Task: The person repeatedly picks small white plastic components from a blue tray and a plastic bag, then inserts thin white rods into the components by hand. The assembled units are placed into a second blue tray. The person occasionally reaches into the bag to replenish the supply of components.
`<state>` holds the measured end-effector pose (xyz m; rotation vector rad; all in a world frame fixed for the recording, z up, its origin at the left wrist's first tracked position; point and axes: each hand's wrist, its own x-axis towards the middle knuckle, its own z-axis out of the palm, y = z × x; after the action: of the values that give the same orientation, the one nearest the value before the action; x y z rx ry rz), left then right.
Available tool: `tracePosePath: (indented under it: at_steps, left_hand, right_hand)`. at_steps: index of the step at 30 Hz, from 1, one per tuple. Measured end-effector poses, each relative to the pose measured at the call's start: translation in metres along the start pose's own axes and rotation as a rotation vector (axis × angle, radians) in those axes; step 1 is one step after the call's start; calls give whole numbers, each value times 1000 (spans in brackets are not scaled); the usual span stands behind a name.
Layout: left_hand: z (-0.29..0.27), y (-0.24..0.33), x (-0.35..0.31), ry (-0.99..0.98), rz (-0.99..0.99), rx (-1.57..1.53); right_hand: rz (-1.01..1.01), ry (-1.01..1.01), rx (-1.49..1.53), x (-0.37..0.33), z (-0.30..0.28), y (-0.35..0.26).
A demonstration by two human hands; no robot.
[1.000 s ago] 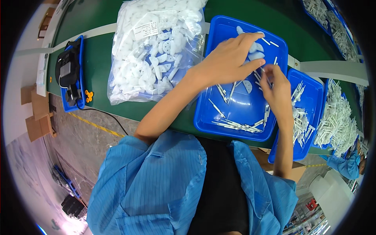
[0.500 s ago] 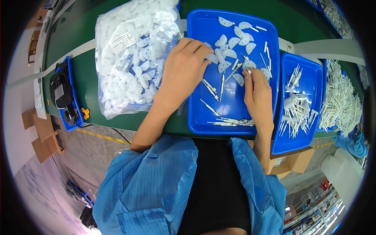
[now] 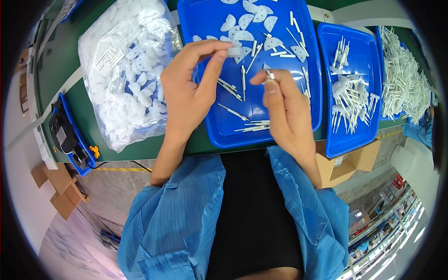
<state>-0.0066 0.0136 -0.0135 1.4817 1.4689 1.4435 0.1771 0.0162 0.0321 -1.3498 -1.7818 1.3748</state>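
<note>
My left hand pinches a translucent white half-round plastic piece between thumb and fingertips. My right hand is closed on a thin white pin; only its short metal-tipped end shows above the thumb, and the fingers hide the rest. Both hands are over a large blue tray, apart from each other. Loose half-round pieces with small holes lie scattered in its far part. White pins with metal ends lie in the middle, on the right and along the near side.
Left of the tray lies a clear plastic bag full of white pieces. On the right, a smaller blue tray holds joined white parts, beside a big heap of similar parts. A black device sits far left. Below stands a cardboard box.
The view has shifted, so the trays sit higher in it. Both hands have drawn back from the scattered pieces, the left with its half-round piece and the right with a pin end now showing.
</note>
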Motion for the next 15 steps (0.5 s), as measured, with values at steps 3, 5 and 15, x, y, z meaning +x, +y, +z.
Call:
tracePosePath:
  at_steps: [3, 5, 15]
  left_hand:
    - [6, 9, -11, -44, -141, -449]
    - [6, 5, -13, -69, -68, -533]
    - [6, -4, -18, 26, -57, -724]
  right_hand:
    - [-210, 136, -13, 8, 24, 8]
    - [-334, 208, -70, 11, 29, 7]
    - [-366, 265, -186, 0, 33, 0]
